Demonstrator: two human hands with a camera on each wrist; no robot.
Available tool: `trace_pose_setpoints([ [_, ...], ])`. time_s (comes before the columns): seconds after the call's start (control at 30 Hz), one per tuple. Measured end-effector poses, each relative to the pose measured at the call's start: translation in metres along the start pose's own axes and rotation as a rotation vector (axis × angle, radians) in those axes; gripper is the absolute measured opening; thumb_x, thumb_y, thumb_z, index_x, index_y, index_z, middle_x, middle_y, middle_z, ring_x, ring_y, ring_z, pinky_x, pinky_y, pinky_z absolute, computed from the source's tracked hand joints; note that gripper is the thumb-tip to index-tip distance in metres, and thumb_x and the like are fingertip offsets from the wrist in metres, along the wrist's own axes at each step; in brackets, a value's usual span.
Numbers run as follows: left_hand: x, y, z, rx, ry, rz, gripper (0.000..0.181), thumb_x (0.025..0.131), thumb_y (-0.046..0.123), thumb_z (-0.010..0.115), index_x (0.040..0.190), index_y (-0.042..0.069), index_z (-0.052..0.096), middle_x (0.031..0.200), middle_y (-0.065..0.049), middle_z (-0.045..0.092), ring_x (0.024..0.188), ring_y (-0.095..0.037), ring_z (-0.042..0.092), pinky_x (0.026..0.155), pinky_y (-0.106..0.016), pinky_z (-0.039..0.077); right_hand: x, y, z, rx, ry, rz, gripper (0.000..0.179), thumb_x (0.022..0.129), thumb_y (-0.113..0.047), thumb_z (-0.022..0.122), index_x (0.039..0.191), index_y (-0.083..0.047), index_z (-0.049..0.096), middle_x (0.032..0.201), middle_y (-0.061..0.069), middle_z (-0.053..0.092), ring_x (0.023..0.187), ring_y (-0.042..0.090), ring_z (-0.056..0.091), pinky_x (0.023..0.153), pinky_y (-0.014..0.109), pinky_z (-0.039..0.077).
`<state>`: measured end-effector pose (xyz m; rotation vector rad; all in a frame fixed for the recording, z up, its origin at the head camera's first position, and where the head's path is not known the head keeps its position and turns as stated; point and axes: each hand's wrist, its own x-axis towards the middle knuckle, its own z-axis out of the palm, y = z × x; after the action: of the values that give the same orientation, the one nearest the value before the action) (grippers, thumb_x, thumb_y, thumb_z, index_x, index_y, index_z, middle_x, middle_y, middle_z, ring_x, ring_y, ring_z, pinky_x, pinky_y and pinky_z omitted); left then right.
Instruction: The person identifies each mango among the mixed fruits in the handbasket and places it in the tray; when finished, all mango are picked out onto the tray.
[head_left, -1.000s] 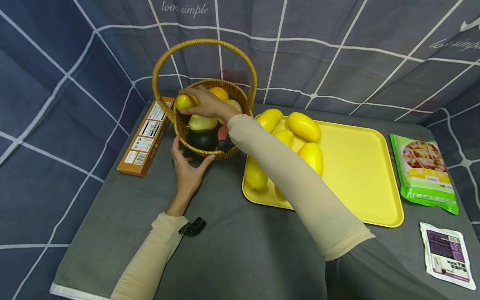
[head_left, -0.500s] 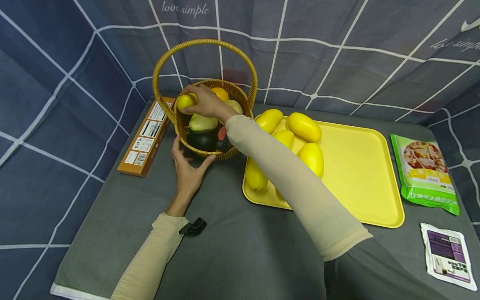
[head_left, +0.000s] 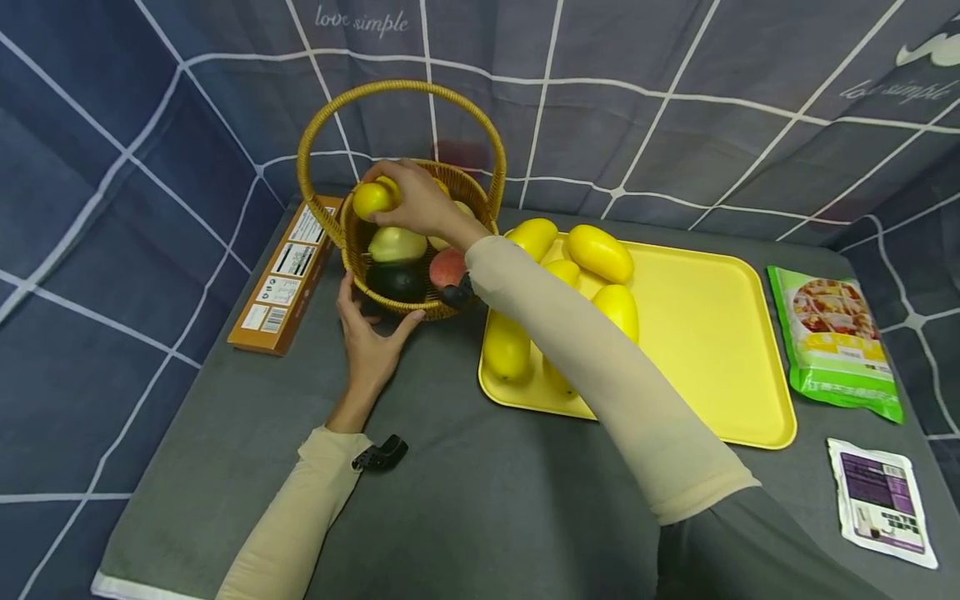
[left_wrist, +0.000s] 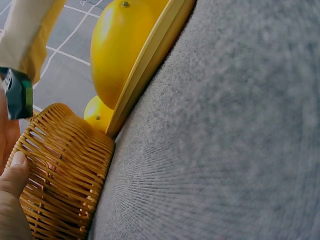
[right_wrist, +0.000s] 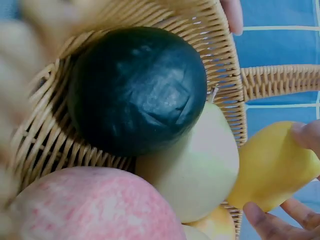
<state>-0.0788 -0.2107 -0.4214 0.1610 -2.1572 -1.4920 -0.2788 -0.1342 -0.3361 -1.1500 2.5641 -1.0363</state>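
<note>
A wicker basket (head_left: 422, 312) with a tall hoop handle stands at the back left. My left hand (head_left: 372, 350) holds its front wall, thumb and fingers spread around the curve. Over the basket's left side, my right hand (head_left: 420, 200) pinches a yellow lemon (head_left: 372, 201) between thumb and fingers. Below it in the basket lie a pale green pear (head_left: 397, 245), a dark green avocado-like fruit (head_left: 396, 282) and a red-pink peach (head_left: 447, 269). In the right wrist view, fingertips grip the lemon (right_wrist: 270, 167) beside the pear (right_wrist: 200, 170). An orange-yellow fruit is partly hidden behind my right hand.
Right of the basket is a yellow tray (head_left: 712, 342) with several large mangoes (head_left: 600, 254) at its left; my right forearm crosses above it. A brown box (head_left: 285, 279) lies left of the basket. A green food packet (head_left: 836, 342) and a white-purple pouch (head_left: 881, 504) lie far right.
My right hand has shifted slightly up and to the right with the lemon, showing more of the peach. The left hand stays on the basket. The head view has drifted slightly.
</note>
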Motion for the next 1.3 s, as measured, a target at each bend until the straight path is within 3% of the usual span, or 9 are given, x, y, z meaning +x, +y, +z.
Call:
trace_pose_setpoints([
  [0.23, -0.001, -0.001, 0.000, 0.002, -0.009, -0.005, 0.098, 0.081, 0.004, 0.078, 0.153, -0.003, 0.012, 0.156, -0.025, 0.014, 0.137, -0.045, 0.029, 0.093, -0.058, 0.036, -0.030, -0.006, -0.014, -0.011, 0.068, -0.101, 0.052, 0.087, -0.034, 0.073, 0.133, -0.016, 0.056, 0.132, 0.003, 0.054, 0.112, 0.016, 0.050, 0.091, 0.024, 0.044],
  [0.63, -0.002, -0.002, -0.001, 0.008, -0.003, 0.007, 0.097, 0.081, 0.004, 0.078, 0.152, -0.003, 0.013, 0.156, -0.026, 0.014, 0.133, -0.045, 0.031, 0.091, -0.057, 0.036, -0.090, -0.004, -0.028, 0.081, 0.205, -0.268, 0.048, 0.083, -0.027, 0.077, 0.125, -0.010, 0.061, 0.128, 0.007, 0.055, 0.117, 0.018, 0.051, 0.092, 0.030, 0.051],
  [0.97, -0.003, 0.002, 0.000, -0.005, 0.003, 0.039, 0.095, 0.080, 0.002, 0.078, 0.150, -0.007, 0.014, 0.154, -0.030, 0.016, 0.130, -0.051, 0.033, 0.088, -0.060, 0.036, -0.132, 0.002, -0.037, 0.131, 0.228, -0.270, 0.047, 0.082, -0.022, 0.078, 0.123, -0.007, 0.061, 0.133, 0.013, 0.050, 0.113, 0.020, 0.056, 0.091, 0.033, 0.053],
  [1.3, -0.004, 0.004, 0.002, 0.001, -0.003, 0.033, 0.096, 0.080, 0.003, 0.078, 0.151, -0.007, 0.013, 0.154, -0.030, 0.017, 0.134, -0.046, 0.032, 0.089, -0.055, 0.036, -0.172, 0.011, -0.045, 0.135, 0.305, -0.291, 0.048, 0.079, -0.018, 0.081, 0.121, -0.005, 0.062, 0.135, 0.016, 0.048, 0.120, 0.024, 0.054, 0.092, 0.034, 0.053],
])
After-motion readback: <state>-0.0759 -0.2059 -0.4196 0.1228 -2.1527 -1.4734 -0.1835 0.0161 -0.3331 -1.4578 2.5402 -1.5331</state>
